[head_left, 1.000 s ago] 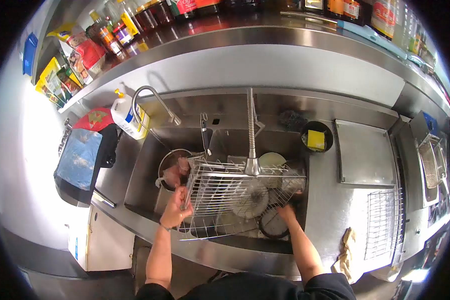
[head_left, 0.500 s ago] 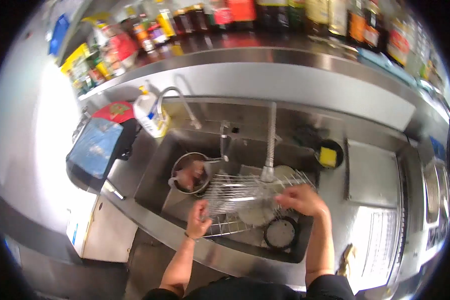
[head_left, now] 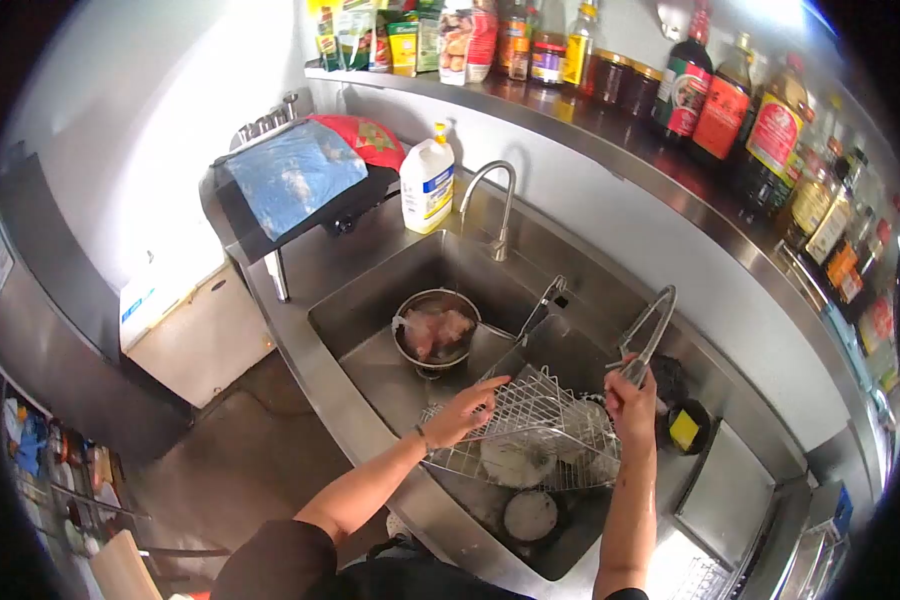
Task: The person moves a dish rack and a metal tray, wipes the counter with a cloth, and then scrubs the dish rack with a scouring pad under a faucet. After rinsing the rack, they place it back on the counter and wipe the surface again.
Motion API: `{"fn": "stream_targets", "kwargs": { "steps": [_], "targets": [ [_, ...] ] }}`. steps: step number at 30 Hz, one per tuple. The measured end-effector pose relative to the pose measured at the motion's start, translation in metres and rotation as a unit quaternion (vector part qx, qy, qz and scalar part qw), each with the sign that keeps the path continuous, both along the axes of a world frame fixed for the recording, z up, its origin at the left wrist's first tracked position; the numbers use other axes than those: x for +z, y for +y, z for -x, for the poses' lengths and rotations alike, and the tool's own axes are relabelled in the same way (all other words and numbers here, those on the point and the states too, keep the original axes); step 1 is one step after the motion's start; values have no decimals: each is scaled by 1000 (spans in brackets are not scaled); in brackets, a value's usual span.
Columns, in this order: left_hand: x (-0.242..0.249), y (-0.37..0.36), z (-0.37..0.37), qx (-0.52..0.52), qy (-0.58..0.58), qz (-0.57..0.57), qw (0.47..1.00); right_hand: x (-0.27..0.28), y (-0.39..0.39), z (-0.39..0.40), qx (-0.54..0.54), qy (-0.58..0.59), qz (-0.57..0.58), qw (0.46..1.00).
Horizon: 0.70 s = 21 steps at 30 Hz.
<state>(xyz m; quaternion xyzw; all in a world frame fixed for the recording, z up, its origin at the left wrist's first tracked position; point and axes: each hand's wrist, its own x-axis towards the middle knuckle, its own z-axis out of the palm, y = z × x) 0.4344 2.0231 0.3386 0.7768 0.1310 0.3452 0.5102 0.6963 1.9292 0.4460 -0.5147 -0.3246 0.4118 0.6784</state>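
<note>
A wire rack is tilted over the right sink basin. My left hand grips its left edge with the index finger stretched out. My right hand is closed around the spray tap at the right basin's back edge. Below the rack, a whitish round dish shows partly through the wires. Near it lies a dark-rimmed round pan. In the left basin, a metal strainer bowl holds pinkish raw meat, with a curved tap behind it.
A white jug with a yellow cap stands behind the left basin. A blue cloth covers a dark appliance at the left. At the right, a yellow sponge sits in a dark bowl. Bottles line the shelf above.
My view has turned, bringing more of the left side into sight. My right hand has left the rack and taken hold of the spray tap. My left hand stays at the rack.
</note>
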Motion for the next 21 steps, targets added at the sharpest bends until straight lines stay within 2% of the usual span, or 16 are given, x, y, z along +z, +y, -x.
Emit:
{"fn": "stream_targets", "kwargs": {
  "steps": [1, 2, 3, 4, 6, 7, 9, 10, 11, 12, 13, 15, 16, 17, 19, 21],
  "targets": [
    [4, 1, -5, 6, -5, 2, 1000, 13, 5, 6, -29, 40, -20, 999],
    [16, -1, -9, -1, 36, 58, 998, 18, 10, 9, -15, 80, -48, 995],
    [24, -2, -14, -8, 78, 113, 990, 20, 14, 14, -11, 76, -47, 996],
    [25, -1, -20, -4, 74, 114, 991, 21, 20, 20, -6, 88, -39, 995],
    [28, 0, -34, 58, 95, 13, 994, 10, 27, 29, 20, 91, -6, 996],
    [26, 4, -43, 60, 92, 13, 994, 6, 28, 29, 23, 88, -6, 996],
    [31, 15, -59, 57, 156, -268, 949, 3, 29, 28, 35, 93, 25, 995],
    [41, 20, -65, 62, 155, -268, 949, 8, 26, 28, 41, 93, 5, 995],
    [73, 20, -66, 1, 209, -142, 968, 7, 26, 27, 46, 91, 5, 995],
    [91, 20, -70, -60, 257, -13, 964, 5, 26, 27, 50, 63, 26, 996],
    [81, 30, -84, -55, 255, -13, 965, 4, 27, 27, 54, 33, 47, 997],
    [50, 56, -113, -158, 324, 25, 932, 1, 30, 28, 55, 24, 68, 996],
    [58, 60, -115, -179, 324, 154, 916, 2, 30, 26, 61, 7, 73, 995],
    [62, 56, -115, -181, 322, 154, 916, 2, 29, 24, 65, -10, 78, 995],
    [67, 48, -108, -195, 252, 297, 900, 0, 31, 24, 72, -21, 76, 994],
    [77, 46, -92, -231, 215, 343, 885, -2, 32, 29, 76, -26, 75, 994]
  ]
}}
